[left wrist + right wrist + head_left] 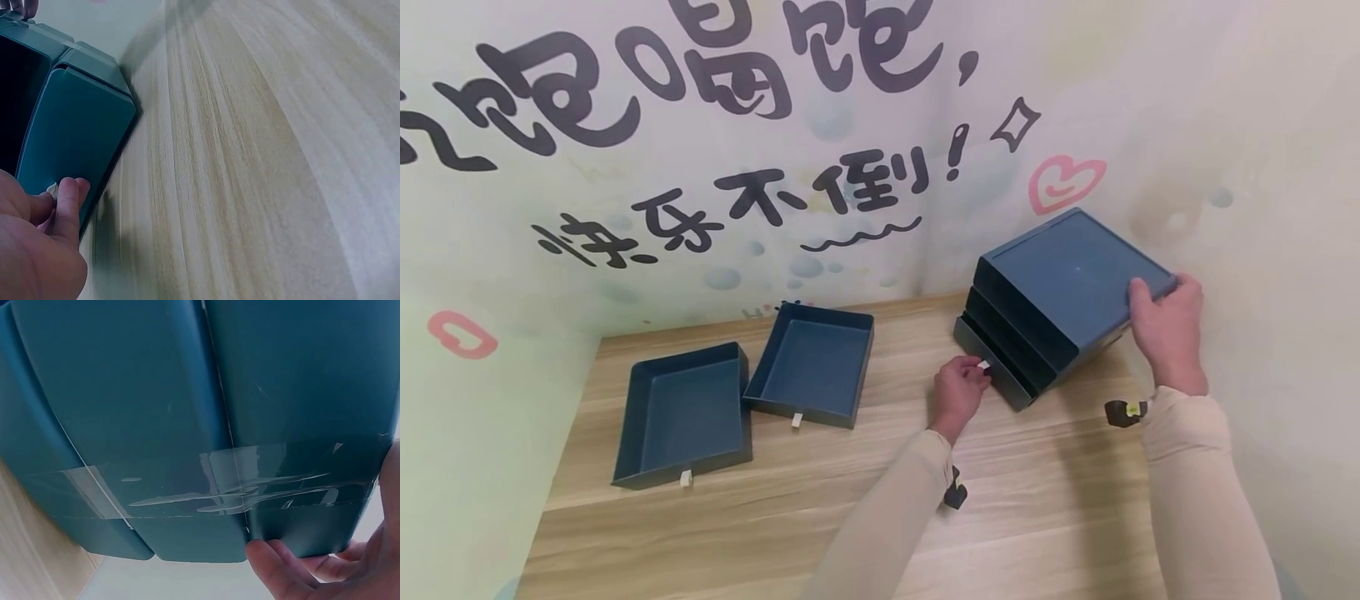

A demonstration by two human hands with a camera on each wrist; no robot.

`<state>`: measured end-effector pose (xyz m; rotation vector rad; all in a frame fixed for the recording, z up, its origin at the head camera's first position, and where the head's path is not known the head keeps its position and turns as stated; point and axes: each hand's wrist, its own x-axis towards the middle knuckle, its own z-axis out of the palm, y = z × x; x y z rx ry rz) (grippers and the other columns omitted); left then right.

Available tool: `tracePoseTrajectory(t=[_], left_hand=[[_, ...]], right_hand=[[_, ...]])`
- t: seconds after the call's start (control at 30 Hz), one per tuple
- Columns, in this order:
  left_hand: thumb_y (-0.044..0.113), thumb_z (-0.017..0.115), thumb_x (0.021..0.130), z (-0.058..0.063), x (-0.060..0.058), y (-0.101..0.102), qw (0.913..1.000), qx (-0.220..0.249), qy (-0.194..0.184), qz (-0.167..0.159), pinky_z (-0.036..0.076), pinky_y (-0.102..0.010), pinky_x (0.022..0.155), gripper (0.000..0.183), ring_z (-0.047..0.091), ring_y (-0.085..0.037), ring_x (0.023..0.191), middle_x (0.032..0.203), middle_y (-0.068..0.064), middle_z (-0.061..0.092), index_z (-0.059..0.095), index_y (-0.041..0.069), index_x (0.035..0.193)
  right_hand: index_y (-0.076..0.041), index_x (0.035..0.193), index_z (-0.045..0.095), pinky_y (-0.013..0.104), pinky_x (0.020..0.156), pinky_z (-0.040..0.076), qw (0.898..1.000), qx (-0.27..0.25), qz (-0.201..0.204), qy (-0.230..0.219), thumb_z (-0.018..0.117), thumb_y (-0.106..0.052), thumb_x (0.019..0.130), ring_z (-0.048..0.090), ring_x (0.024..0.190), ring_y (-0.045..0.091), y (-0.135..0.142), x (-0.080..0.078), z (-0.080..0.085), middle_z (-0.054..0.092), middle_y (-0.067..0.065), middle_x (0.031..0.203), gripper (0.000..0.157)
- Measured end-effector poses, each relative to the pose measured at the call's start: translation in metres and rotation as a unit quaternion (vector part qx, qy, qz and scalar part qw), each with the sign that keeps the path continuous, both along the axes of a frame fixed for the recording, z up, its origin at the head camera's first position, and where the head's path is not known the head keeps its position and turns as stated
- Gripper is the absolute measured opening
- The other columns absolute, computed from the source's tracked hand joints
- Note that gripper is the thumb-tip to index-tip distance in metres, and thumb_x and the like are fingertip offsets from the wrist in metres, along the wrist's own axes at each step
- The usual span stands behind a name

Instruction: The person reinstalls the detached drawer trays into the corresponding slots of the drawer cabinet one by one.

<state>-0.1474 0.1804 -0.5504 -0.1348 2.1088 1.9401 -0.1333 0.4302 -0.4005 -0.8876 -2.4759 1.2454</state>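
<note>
A dark blue drawer cabinet (1075, 275) with three stacked tiers stands at the right of the table; its upper two tiers are open, hollow slots. In the lowest tier sits a drawer (1006, 382), its front sticking out slightly. My left hand (957, 393) pinches the small pale pull tab (984, 365) on that front; the left wrist view shows thumb and fingers meeting around it. My right hand (1172, 329) grips the cabinet's far right top corner, thumb on top. From the right wrist, clear tape (169, 494) runs across the stacked tiers, with fingers (281, 569) curled at the edge.
Two removed blue drawers, a left one (688, 417) and a right one (812, 358), lie on the wooden table (820, 508), corners touching or nearly so. Each has a pale tab in front. A printed wall (850, 242) borders the table behind; another wall (1285, 333) stands close on the right.
</note>
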Motion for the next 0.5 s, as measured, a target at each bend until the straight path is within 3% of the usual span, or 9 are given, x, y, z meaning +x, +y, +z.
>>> tracePoseTrajectory(t=[0.17,0.5], left_hand=[[0.002,0.063,0.098,0.0001,-0.0012,0.0008,0.9999,0.006,0.006,-0.009,0.064,-0.027,0.077,0.016,0.078,-0.021,0.091,0.109,-0.02,0.077,0.069,0.001,0.114],[-0.006,0.058,0.098,0.0009,-0.0018,0.0032,0.9961,0.084,-0.007,-0.025,0.064,-0.031,0.079,0.023,0.077,-0.032,0.095,0.115,-0.028,0.072,0.064,-0.006,0.12]], right_hand=[[0.002,0.155,0.016,0.046,0.112,0.036,1.0,0.004,-0.002,0.002,0.043,-0.05,0.099,0.036,0.137,0.032,-0.0009,-0.0001,0.0,0.026,0.024,0.155,0.081],[0.003,0.155,0.015,0.051,0.116,0.034,1.0,0.003,0.0,0.003,0.043,-0.051,0.099,0.034,0.14,0.035,-0.0012,0.0,-0.0008,0.023,0.025,0.156,0.082]])
